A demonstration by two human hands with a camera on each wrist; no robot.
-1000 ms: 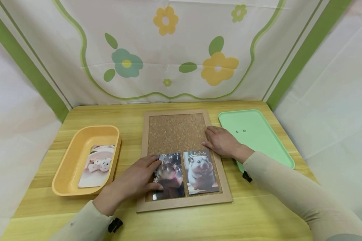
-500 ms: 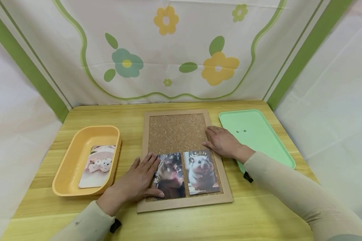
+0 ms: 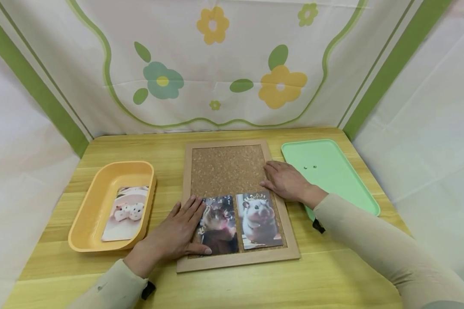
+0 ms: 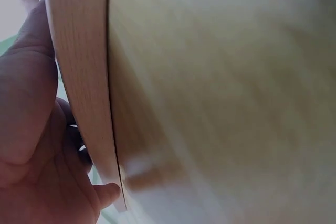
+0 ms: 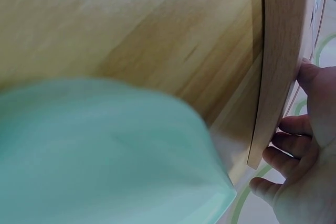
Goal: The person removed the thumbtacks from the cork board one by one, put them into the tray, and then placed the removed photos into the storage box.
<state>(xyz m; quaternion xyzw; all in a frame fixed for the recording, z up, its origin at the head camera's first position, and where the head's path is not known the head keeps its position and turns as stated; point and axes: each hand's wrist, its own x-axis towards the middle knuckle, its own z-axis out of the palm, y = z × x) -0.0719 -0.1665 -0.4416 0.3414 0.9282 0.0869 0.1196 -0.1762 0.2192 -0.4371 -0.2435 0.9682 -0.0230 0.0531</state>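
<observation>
A wood-framed corkboard (image 3: 225, 169) lies on the table before me. Two photos sit side by side on its lower half: a dark one (image 3: 219, 234) at left and one of a white hamster wearing a crown (image 3: 260, 225) at right. My left hand (image 3: 172, 236) rests with fingers extended over the frame's left side, its thumb reaching onto the dark photo's lower corner. On the frame's right side, above the hamster photo, rests my right hand (image 3: 286, 182). In both wrist views the fingers lie against the outer wooden edge, gripping nothing.
To the left stands a deep orange bin (image 3: 81, 231) holding another photo (image 3: 125, 214) of small white figures. A shallow green tray (image 3: 340, 184) at right carries two tiny metallic pieces (image 3: 305, 168). Flower-printed fabric (image 3: 212, 64) hangs behind the table.
My left fingers have slid slightly left from the dark photo's edge and spread out straighter. The right hand holds its place on the frame.
</observation>
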